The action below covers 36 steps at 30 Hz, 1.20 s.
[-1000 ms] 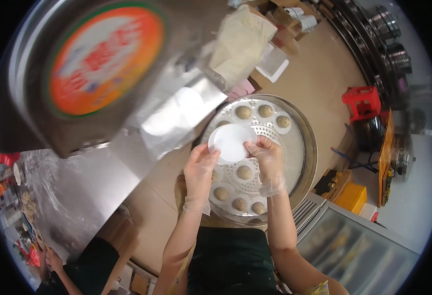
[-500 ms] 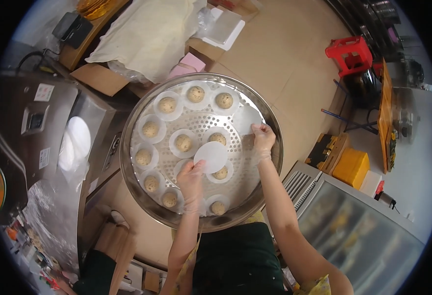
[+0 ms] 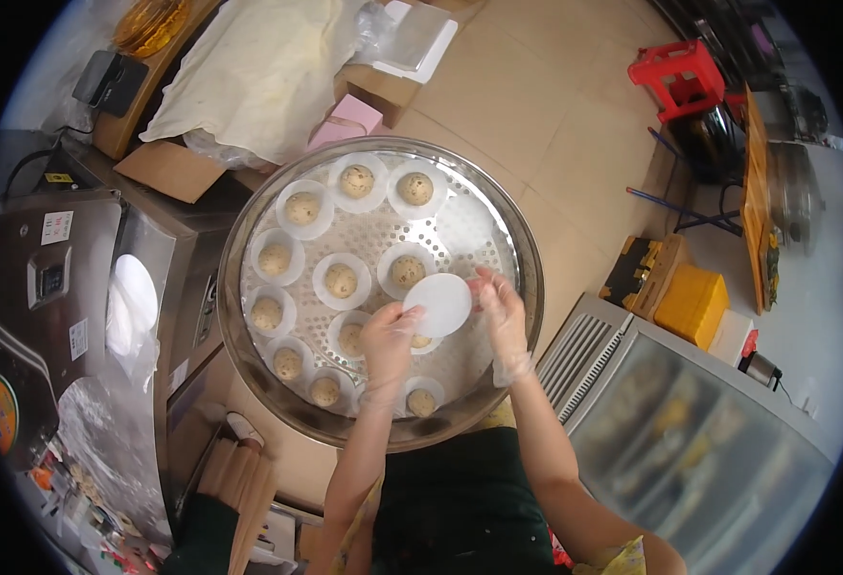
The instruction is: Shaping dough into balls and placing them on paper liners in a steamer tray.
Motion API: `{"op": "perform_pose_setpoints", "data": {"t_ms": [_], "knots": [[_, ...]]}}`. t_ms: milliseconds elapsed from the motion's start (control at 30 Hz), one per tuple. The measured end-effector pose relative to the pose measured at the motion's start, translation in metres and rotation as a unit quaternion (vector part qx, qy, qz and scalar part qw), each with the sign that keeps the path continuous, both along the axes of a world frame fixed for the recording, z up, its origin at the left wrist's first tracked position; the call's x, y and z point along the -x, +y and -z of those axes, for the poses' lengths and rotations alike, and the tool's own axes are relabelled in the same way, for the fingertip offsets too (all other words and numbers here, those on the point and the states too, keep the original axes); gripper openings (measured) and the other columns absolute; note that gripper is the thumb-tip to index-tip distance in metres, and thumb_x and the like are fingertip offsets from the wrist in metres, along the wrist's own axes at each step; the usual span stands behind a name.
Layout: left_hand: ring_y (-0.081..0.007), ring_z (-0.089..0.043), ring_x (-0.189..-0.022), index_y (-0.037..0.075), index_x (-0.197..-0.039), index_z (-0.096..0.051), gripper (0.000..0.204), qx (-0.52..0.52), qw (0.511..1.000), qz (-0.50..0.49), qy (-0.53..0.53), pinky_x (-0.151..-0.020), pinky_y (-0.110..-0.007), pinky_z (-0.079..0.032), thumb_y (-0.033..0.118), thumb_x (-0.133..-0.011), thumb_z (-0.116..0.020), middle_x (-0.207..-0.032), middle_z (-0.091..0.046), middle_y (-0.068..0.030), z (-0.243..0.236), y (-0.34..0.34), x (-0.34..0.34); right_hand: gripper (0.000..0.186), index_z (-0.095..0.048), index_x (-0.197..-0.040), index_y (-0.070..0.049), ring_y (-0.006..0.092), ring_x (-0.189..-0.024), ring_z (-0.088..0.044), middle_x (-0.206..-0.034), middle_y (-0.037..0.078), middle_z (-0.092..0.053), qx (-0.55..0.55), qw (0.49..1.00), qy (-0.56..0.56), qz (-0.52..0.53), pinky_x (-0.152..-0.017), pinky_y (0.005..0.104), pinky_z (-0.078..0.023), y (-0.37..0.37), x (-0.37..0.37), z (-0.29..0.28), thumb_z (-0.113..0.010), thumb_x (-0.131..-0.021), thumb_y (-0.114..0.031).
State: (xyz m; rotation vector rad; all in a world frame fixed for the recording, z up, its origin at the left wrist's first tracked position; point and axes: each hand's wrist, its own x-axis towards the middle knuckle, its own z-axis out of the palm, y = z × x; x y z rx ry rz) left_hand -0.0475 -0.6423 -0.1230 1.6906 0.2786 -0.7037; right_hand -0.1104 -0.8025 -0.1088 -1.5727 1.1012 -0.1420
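Note:
A large round metal steamer tray [image 3: 525, 335] with a perforated base holds several speckled, pale dough balls [image 3: 341, 281], most of them on round white paper liners [image 3: 319, 227]. Over its lower middle, my left hand [image 3: 389, 335] pinches a white paper disc [image 3: 440, 303] by its left side; whether it is one sheet or a stack, I cannot tell. The disc partly covers a dough ball beneath. My right hand [image 3: 504, 321] is at the disc's right edge, its fingers apart. Both hands wear clear plastic gloves. A whitish patch shows at the tray's upper right.
Stainless equipment [image 3: 47, 278] stands at the left, with white discs in a plastic bag [image 3: 132, 299]. A pale cloth [image 3: 239, 81] covers something at the upper left. A glass-topped freezer [image 3: 670, 422], a yellow box [image 3: 692, 305] and a red stool [image 3: 675, 77] are right. Another person's leg [image 3: 239, 470] shows lower left.
My right hand has left the liner at the tray's upper right and come down and left to the disc. My left hand has shifted slightly right with the paper disc.

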Motion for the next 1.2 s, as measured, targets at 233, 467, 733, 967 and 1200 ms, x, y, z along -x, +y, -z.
{"op": "perform_pose_setpoints", "data": {"t_ms": [233,467,733,967,1200], "knots": [[-0.0342,-0.066,-0.08,0.003,-0.096,-0.07,0.02,-0.068,0.933,0.244,-0.257,-0.07,-0.045,-0.05,0.012,-0.079,-0.074,-0.084,-0.067,-0.0158,0.016,-0.081,-0.013,0.03,-0.059,-0.123,0.002,0.0125,-0.092,-0.06,-0.107,0.008,-0.065,0.002,0.998,-0.033,0.046,-0.083,0.0263,-0.05,0.033,0.072,-0.032,-0.063,-0.096,-0.011],[-0.024,-0.069,-0.077,0.009,-0.128,-0.058,0.058,-0.169,0.886,0.253,-0.349,-0.068,-0.037,-0.053,0.011,-0.075,-0.079,-0.082,-0.069,-0.0088,0.073,-0.124,-0.006,0.027,-0.061,-0.121,0.001,0.0088,-0.089,-0.059,-0.105,0.004,-0.067,0.011,1.0,0.009,-0.023,-0.083,0.0238,-0.049,0.01,0.093,-0.04,-0.062,-0.096,-0.005],[-0.0265,-0.064,-0.079,0.003,-0.138,-0.048,0.078,-0.227,0.853,0.256,-0.395,-0.068,-0.038,-0.053,0.011,-0.069,-0.083,-0.085,-0.061,-0.009,0.061,-0.13,-0.007,0.022,-0.064,-0.115,0.001,0.013,-0.086,-0.061,-0.102,0.008,-0.067,0.039,0.999,0.006,-0.034,-0.081,0.027,-0.051,-0.007,0.098,-0.041,-0.064,-0.093,-0.003],[-0.0304,-0.062,-0.09,0.005,-0.139,-0.046,0.071,-0.234,0.908,0.164,-0.305,-0.074,-0.042,-0.051,0.012,-0.077,-0.079,-0.101,-0.057,-0.0141,0.012,-0.088,-0.02,0.018,-0.065,-0.113,0.0,0.0118,-0.092,-0.06,-0.104,0.005,-0.066,0.006,1.0,-0.003,-0.011,-0.086,0.026,-0.049,0.008,0.086,-0.046,-0.06,-0.096,-0.004],[-0.0339,-0.058,-0.102,0.005,-0.135,-0.053,0.057,-0.283,0.854,-0.039,-0.436,-0.089,-0.046,-0.047,0.008,-0.082,-0.074,-0.111,-0.056,-0.0166,-0.071,0.074,-0.033,0.024,-0.064,-0.117,0.002,0.0136,-0.091,-0.063,-0.104,0.008,-0.069,0.048,0.984,-0.093,-0.144,-0.086,0.0288,-0.05,0.072,-0.023,-0.077,-0.063,-0.093,-0.002]]}}
